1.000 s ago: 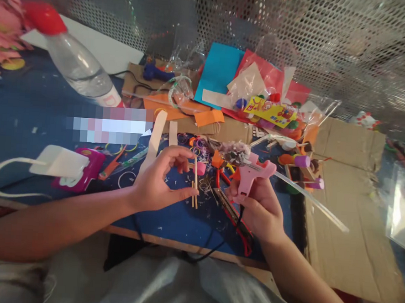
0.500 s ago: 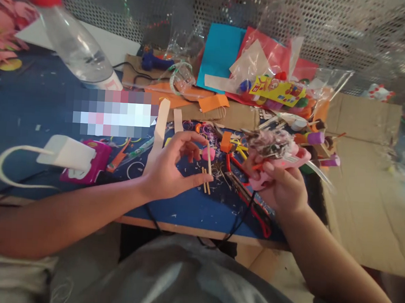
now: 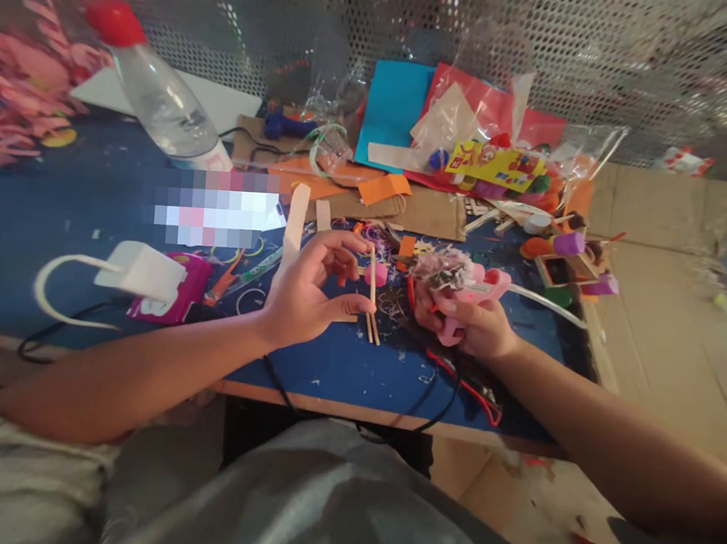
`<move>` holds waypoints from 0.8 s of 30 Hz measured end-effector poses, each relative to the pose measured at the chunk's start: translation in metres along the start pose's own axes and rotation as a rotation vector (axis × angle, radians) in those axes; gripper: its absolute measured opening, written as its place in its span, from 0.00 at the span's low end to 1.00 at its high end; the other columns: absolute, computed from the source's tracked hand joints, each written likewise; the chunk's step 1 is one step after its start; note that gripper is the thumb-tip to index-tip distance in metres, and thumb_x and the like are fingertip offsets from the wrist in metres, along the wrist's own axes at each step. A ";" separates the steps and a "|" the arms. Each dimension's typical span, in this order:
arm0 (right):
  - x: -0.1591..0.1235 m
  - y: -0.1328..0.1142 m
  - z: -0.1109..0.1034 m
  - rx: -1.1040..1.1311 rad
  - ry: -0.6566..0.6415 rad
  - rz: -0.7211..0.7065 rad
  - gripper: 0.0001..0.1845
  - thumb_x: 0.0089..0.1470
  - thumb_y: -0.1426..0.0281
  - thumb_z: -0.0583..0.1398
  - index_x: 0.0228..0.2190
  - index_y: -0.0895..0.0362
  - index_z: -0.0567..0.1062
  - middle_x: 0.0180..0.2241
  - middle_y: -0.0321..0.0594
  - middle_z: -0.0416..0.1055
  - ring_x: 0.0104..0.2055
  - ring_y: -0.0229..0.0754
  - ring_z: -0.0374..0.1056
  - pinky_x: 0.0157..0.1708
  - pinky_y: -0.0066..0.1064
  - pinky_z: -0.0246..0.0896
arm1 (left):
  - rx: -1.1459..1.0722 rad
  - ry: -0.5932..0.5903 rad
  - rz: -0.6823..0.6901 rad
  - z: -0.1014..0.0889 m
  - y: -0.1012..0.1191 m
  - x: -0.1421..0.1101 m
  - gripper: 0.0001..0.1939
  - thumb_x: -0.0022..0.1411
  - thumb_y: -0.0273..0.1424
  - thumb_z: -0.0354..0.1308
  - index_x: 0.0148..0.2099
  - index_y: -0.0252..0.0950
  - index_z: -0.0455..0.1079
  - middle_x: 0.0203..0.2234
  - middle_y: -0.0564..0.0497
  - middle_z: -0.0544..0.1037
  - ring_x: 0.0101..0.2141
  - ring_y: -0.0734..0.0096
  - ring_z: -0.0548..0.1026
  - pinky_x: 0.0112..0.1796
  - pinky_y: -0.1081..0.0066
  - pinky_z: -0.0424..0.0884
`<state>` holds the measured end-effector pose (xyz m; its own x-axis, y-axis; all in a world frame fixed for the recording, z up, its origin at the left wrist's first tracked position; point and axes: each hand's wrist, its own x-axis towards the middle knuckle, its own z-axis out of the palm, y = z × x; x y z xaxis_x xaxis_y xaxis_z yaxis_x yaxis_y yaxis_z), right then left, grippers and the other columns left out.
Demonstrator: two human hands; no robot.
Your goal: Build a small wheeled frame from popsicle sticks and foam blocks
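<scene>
My left hand (image 3: 301, 293) pinches a short thin wooden stick (image 3: 373, 277) upright between thumb and fingertips. Just below the thumb show the ends of more thin wooden sticks (image 3: 375, 330). My right hand (image 3: 489, 327) is wrapped round a pink hot glue gun (image 3: 480, 291), its front end turned left. Greyish-pink fluff (image 3: 442, 270) covers the nozzle. From the gun's back a clear glue stick (image 3: 549, 305) points out to the right. Behind my left fingers lies a small pink cylinder (image 3: 378, 274).
A red-edged tool (image 3: 467, 387) lies under my right hand. To the left are a red-capped bottle (image 3: 165, 100), a white plug adapter (image 3: 145, 271) and a magenta block (image 3: 183, 294). Cardboard (image 3: 656, 323) covers the right side. Coloured paper (image 3: 394, 101) and plastic bags lie behind.
The glue gun swung right, away from the stick, then came partway back left, its fluffy nozzle turning past my view. My left hand keeps its pinch on the stick.
</scene>
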<state>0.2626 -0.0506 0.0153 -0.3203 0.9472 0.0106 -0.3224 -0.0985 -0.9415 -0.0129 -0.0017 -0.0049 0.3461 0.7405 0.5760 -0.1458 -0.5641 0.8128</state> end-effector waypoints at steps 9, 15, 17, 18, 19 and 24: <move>-0.025 -0.002 0.007 -0.116 0.020 -0.040 0.25 0.52 0.44 0.79 0.31 0.50 0.83 0.28 0.37 0.73 0.25 0.41 0.62 0.25 0.37 0.58 | 0.044 -0.003 0.104 -0.001 0.009 0.004 0.36 0.57 0.48 0.89 0.61 0.46 0.79 0.56 0.44 0.84 0.36 0.69 0.81 0.36 0.65 0.80; -0.028 -0.010 0.013 -0.195 0.028 -0.102 0.25 0.52 0.40 0.79 0.33 0.47 0.86 0.23 0.36 0.70 0.24 0.42 0.61 0.26 0.40 0.59 | 0.001 0.045 0.041 0.010 0.032 0.008 0.33 0.60 0.46 0.88 0.62 0.49 0.79 0.57 0.45 0.83 0.38 0.67 0.81 0.38 0.63 0.80; -0.025 -0.014 0.015 -0.167 0.054 -0.083 0.28 0.49 0.39 0.79 0.29 0.48 0.82 0.24 0.36 0.70 0.24 0.42 0.60 0.24 0.39 0.57 | -0.016 0.047 -0.015 0.011 0.035 0.010 0.33 0.59 0.46 0.89 0.60 0.49 0.79 0.56 0.46 0.83 0.39 0.66 0.81 0.37 0.64 0.80; -0.023 -0.017 0.017 -0.135 0.063 -0.074 0.28 0.48 0.40 0.79 0.29 0.48 0.80 0.25 0.36 0.69 0.23 0.41 0.59 0.23 0.38 0.56 | -0.014 0.047 -0.052 0.010 0.035 0.012 0.32 0.59 0.46 0.88 0.60 0.49 0.79 0.56 0.46 0.83 0.39 0.67 0.81 0.36 0.65 0.79; -0.020 -0.020 0.019 -0.096 0.072 -0.072 0.28 0.47 0.41 0.80 0.30 0.49 0.79 0.26 0.35 0.69 0.23 0.39 0.58 0.23 0.37 0.54 | -0.011 0.051 -0.090 0.010 0.034 0.013 0.32 0.60 0.46 0.88 0.59 0.48 0.79 0.56 0.47 0.83 0.40 0.67 0.81 0.35 0.67 0.79; 0.002 -0.033 0.030 -0.027 0.088 -0.095 0.28 0.43 0.47 0.81 0.29 0.50 0.76 0.28 0.34 0.68 0.23 0.37 0.60 0.24 0.36 0.52 | -0.040 0.086 -0.181 0.011 0.026 0.017 0.31 0.62 0.47 0.86 0.58 0.44 0.75 0.54 0.47 0.81 0.39 0.72 0.81 0.33 0.72 0.78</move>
<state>0.2462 -0.0544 0.0562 -0.2096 0.9751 0.0718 -0.3231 0.0002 -0.9463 -0.0001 -0.0078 0.0255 0.2900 0.8577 0.4246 -0.1255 -0.4058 0.9053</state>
